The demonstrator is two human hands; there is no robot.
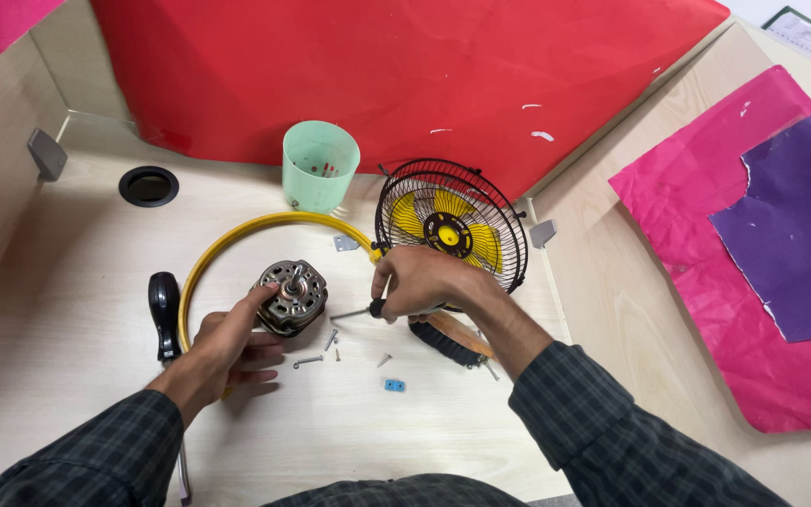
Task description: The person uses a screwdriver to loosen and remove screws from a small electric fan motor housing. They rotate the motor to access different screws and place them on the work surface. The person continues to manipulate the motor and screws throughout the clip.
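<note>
the motor (292, 297) sits at frame centre-left on the table (68, 310), inside the yellow ring (237, 235). the left hand (222, 349) steadies its side, fingers loosely curled against it. the right hand (420, 282) grips a small screwdriver (360, 312), tip toward the motor. loose screws (330, 340) lie just below. a caged fan (451, 230) stands behind, at upper centre.

1. A single head-worn camera supplies the only view, looking steeply down and forward from above the person's chest onto the pale wooden tabletop (77, 310).
2. It sits close: both dark plaid sleeves enter from the bottom edge, and the left hand (222, 347) and right hand (420, 282) meet near the frame's centre.
3. It faces the red paper backdrop (405, 66) at the top, with the pink paper sheet (696, 253) at the right.
4. No second view exists, so nothing is shared.
</note>
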